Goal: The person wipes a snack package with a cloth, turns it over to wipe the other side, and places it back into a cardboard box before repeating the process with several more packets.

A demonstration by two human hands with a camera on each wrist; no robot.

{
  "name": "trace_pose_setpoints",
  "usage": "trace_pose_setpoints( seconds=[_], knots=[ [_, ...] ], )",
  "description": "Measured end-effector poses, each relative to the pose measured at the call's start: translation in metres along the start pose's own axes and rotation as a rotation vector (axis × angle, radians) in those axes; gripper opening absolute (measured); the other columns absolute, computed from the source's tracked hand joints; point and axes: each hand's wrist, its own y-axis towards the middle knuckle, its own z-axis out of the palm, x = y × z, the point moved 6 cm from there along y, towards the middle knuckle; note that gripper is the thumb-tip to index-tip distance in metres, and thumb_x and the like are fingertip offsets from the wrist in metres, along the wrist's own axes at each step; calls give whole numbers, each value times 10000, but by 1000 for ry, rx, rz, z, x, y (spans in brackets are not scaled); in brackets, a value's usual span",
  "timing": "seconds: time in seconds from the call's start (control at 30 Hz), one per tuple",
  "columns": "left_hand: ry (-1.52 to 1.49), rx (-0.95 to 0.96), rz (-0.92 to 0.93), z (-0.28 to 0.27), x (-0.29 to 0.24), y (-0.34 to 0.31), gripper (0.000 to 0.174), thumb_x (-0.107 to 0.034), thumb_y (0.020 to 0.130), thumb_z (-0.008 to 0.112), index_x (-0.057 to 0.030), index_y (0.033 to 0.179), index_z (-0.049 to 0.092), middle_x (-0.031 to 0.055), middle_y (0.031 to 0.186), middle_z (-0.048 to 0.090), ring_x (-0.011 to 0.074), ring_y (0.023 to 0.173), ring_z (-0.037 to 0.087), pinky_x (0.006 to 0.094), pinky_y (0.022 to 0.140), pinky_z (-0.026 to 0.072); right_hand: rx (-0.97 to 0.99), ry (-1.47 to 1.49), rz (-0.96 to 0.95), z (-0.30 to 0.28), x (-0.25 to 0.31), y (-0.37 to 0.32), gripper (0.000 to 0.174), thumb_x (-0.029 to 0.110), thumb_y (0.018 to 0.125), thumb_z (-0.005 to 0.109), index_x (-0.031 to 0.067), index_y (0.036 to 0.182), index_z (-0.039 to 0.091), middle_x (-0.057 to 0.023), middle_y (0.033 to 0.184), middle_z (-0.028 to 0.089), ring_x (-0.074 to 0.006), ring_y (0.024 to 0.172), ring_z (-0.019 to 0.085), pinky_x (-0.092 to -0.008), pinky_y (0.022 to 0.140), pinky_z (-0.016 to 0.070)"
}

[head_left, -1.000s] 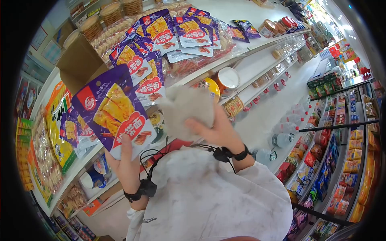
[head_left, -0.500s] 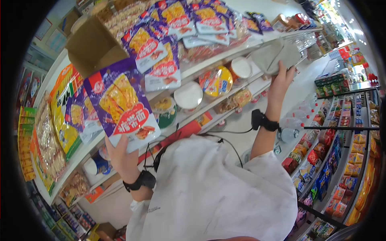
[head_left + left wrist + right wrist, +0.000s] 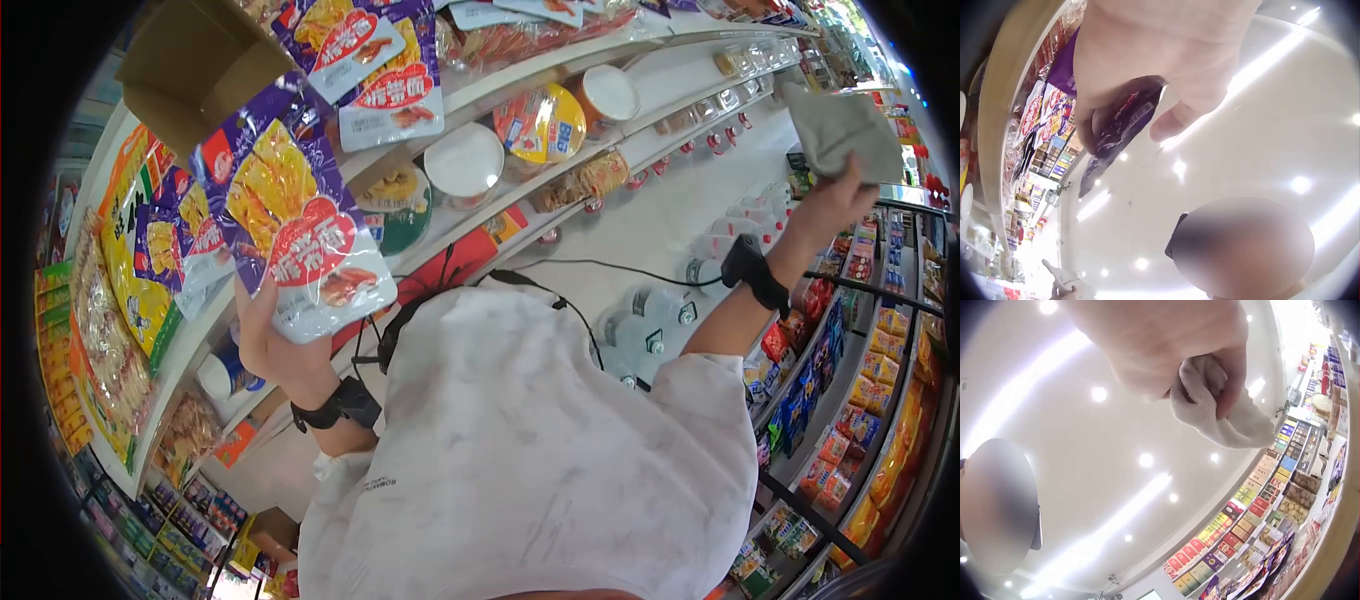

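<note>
The left hand [image 3: 285, 340] grips the lower end of a purple and white snack pouch [image 3: 300, 220], thumb on its printed front. In the left wrist view the fingers curl round the dark pouch [image 3: 1124, 119]. Out to the right, the right hand [image 3: 838, 208] pinches a grey-white cloth [image 3: 845, 130], which spreads beyond the fingers. The right wrist view has the cloth [image 3: 1210, 409] bunched in the fingers. An open cardboard box [image 3: 200, 70] stands just behind the held pouch. More purple pouches [image 3: 395, 95] lie on the shelf top.
Tubs [image 3: 465, 160] and a yellow noodle bowl [image 3: 540, 122] stand on the shelf below the top. Large water bottles [image 3: 640, 330] are on the floor, and a snack rack [image 3: 860, 400] stands at the right. A cable [image 3: 610, 265] runs between the wrists.
The right hand has carried the cloth from near the pouch far out to the right. The left hand still holds the pouch, near the same spot. The shelf top has shifted upward in view.
</note>
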Motion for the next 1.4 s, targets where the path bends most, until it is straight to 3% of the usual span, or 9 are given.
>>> trace_pose_setpoints(
  seconds=[0.07,0.1,0.2,0.23,0.67,0.83,0.97,1.1,1.4],
  knots=[
    [-325,67,-169,18,-5,1,436,-142,880,530,23,1284,525,212,1342,535,330,1233,547,511,1053,436,-81,-29,-68,-17,11,20,421,135,922,626,-12,1287,477,-130,1259,560,-232,1111,578,-341,869,523],
    [93,106,223,14,-13,-3,376,-50,848,636,-7,1213,557,236,1313,553,345,1215,557,530,1048,444,-100,13,-80,-23,14,28,464,119,923,615,9,1331,423,-128,1308,529,-245,1140,567,-366,898,519],
    [592,174,715,18,-24,-14,540,81,730,758,-24,1219,555,246,1291,566,348,1172,583,519,1022,470,-226,85,-175,-29,28,40,504,100,923,610,30,1362,373,-138,1357,491,-257,1168,558,-374,896,532],
    [561,139,680,8,-21,-13,695,128,613,833,-16,1228,543,230,1272,581,326,1124,614,490,1005,486,-217,109,-193,-24,30,41,553,62,917,608,46,1398,333,-149,1380,470,-262,1184,553,-385,915,533],
    [722,158,787,21,-45,-35,645,76,675,821,-5,1246,535,249,1333,531,316,1185,583,471,1059,439,390,-496,-478,119,-73,32,322,6,813,646,85,1121,697,-159,1171,551,-318,1049,591,-367,830,516],
    [-481,8,-117,15,-16,-14,399,-143,923,564,19,1286,527,177,1377,518,320,1230,552,503,1022,478,636,-523,-571,170,-153,15,282,109,862,639,99,1138,701,-157,1219,608,-333,1174,560,-496,983,439],
    [-82,-47,158,5,-17,-22,422,-102,901,564,8,1307,525,173,1378,518,298,1224,562,475,1011,487,922,-856,-238,189,-191,-16,362,381,955,547,105,1115,717,-162,1247,615,-352,1235,530,-644,1105,228],
    [297,18,433,7,-21,-25,531,-114,869,561,-10,1381,469,166,1361,537,269,1223,569,443,985,499,579,-704,-484,203,-168,-7,351,335,952,562,39,1067,710,-175,1180,647,-358,1168,577,-574,1058,343],
    [-291,-30,-28,22,-26,-12,589,-97,873,580,-4,1434,425,181,1388,512,275,1239,558,431,997,493,1004,-572,-119,271,-198,-3,541,399,1008,372,-82,1029,619,-302,1039,645,-470,1044,597,-480,935,447]
  ],
)
